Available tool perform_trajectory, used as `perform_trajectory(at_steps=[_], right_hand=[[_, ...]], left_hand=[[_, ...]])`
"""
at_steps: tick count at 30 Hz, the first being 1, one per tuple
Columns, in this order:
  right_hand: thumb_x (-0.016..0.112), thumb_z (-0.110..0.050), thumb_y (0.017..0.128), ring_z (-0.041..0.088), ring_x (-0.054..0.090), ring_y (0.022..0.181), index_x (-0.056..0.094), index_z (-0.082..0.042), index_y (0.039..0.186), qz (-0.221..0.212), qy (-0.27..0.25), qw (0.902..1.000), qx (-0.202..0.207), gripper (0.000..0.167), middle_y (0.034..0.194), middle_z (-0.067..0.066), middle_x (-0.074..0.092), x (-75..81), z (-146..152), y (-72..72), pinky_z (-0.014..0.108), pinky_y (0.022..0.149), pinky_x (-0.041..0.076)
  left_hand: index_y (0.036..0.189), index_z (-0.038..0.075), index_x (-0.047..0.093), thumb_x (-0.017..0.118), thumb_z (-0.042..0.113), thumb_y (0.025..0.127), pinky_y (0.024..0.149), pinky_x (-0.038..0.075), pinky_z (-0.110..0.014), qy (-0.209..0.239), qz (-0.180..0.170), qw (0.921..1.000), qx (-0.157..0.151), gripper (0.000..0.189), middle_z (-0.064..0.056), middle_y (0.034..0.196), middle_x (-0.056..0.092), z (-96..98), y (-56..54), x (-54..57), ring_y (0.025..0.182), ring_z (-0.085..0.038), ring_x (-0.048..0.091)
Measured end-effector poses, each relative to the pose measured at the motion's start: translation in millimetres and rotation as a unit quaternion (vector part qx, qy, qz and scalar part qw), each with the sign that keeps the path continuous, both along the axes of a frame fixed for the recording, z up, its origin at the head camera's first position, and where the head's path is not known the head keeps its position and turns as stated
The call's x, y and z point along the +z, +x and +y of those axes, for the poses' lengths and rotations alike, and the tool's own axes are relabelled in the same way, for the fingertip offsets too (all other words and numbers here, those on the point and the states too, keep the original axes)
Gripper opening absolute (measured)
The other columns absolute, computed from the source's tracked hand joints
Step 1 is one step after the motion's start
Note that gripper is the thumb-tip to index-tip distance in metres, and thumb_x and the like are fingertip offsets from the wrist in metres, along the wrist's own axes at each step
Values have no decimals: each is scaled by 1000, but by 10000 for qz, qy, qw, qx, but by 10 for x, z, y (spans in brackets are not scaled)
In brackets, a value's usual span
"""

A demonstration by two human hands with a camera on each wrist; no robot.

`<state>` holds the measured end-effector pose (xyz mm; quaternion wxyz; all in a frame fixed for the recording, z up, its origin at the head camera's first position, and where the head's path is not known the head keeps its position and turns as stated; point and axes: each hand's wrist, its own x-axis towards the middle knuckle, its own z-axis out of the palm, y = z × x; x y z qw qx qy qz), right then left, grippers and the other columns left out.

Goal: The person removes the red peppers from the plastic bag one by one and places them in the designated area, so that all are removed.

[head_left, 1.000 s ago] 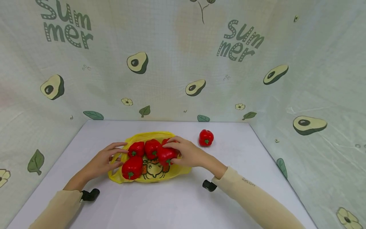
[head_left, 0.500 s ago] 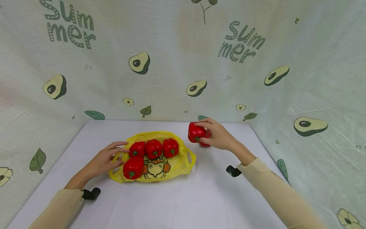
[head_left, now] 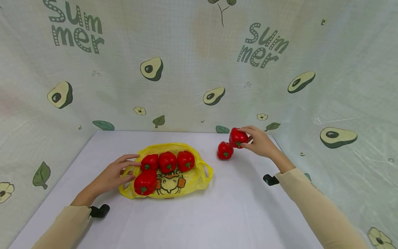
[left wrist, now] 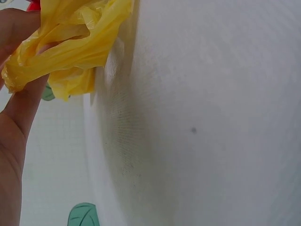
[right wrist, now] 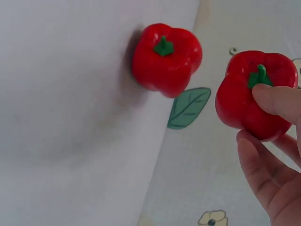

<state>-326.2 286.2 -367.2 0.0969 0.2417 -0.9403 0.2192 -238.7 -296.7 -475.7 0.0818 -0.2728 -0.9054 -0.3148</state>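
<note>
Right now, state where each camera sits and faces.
Head: worn on the head, facing forward and down at the yellow bag; left grip, right grip, both sleeves show.
Left wrist: worn there, facing the yellow bag; part of left grip shows.
Right wrist: worn there, facing held pepper and table pepper; part of right grip shows.
Head and right wrist share both those peppers.

left hand [head_left: 112, 175] was lower, fingers [head_left: 125, 158] kinda curved | right hand [head_left: 260, 141] sat higher, pinching, arm [head_left: 317, 205] stretched way out
</note>
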Motion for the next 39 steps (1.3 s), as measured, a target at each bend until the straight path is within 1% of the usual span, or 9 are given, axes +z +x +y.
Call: perform_trajectory(at_steps=[4, 7, 12, 17, 21, 25, 31, 37, 39], right_hand=[[82, -5, 92, 37, 66, 108, 57, -8, 151, -66, 92, 9997, -193, 65, 146, 19, 58, -71, 164, -58, 52, 86, 63], [82, -5, 92, 38, 63, 113, 56, -8, 152, -163, 164, 9993, -298, 65, 146, 20, 58, -110, 248, -84, 53, 88, 62], [83, -4, 91, 41, 60, 121, 55, -5, 151, -260, 258, 9987, -359, 66, 146, 22, 58, -180, 347, -107, 57, 92, 60], [84, -4, 90, 43, 58, 125, 56, -5, 151, -362, 285, 9980, -433, 67, 145, 23, 59, -265, 427, -104, 57, 93, 60], [83, -3, 91, 42, 58, 124, 56, -5, 150, -500, 234, 9976, -409, 65, 144, 23, 59, -343, 488, -115, 57, 94, 60], [81, -3, 93, 40, 59, 122, 57, -5, 150, -636, 232, 9971, -358, 62, 145, 22, 59, -425, 526, -148, 58, 95, 59], [80, -5, 93, 40, 58, 123, 57, -7, 150, -880, 249, 9947, -465, 61, 148, 22, 58, -544, 529, -183, 56, 96, 59], [80, -3, 93, 41, 59, 119, 57, -6, 149, -931, 298, 9943, -431, 61, 148, 24, 57, -644, 530, -206, 53, 94, 60], [80, -2, 93, 41, 58, 121, 57, -5, 149, -944, 316, 9941, -429, 60, 149, 23, 56, -677, 529, -212, 54, 95, 59]], left_hand=[[130, 17, 73, 85, 6, 89, 79, 58, -25, -25, 34, 10000, 12, 45, -12, 155, 51, 5, -4, -10, 117, -26, 59], [130, 17, 73, 85, 6, 89, 79, 58, -25, -27, 36, 10000, 8, 45, -13, 155, 50, 8, 1, -5, 115, -27, 61], [129, 16, 74, 86, 6, 89, 80, 58, -25, -40, 25, 10000, 53, 44, -12, 155, 51, 9, 7, -4, 117, -29, 61], [130, 17, 74, 86, 6, 89, 82, 59, -26, -83, 44, 9999, 74, 44, -12, 156, 50, 9, 6, -8, 117, -29, 62], [130, 18, 73, 86, 5, 89, 83, 59, -26, -95, 22, 9999, 88, 45, -11, 156, 50, 10, -2, -15, 119, -29, 62], [130, 17, 73, 86, 5, 88, 81, 58, -26, -43, 4, 10000, 64, 45, -12, 156, 50, 11, -1, -8, 115, -28, 63], [130, 17, 73, 86, 6, 89, 82, 59, -25, -63, 5, 10000, 64, 44, -12, 156, 50, 10, -2, -7, 116, -29, 63], [130, 17, 73, 85, 5, 89, 82, 59, -25, -35, -28, 10000, 76, 44, -12, 156, 50, 12, -11, -12, 116, -28, 63], [130, 17, 73, 85, 5, 89, 82, 59, -25, -47, -40, 9999, 86, 44, -12, 157, 50, 12, -9, -11, 118, -29, 62]])
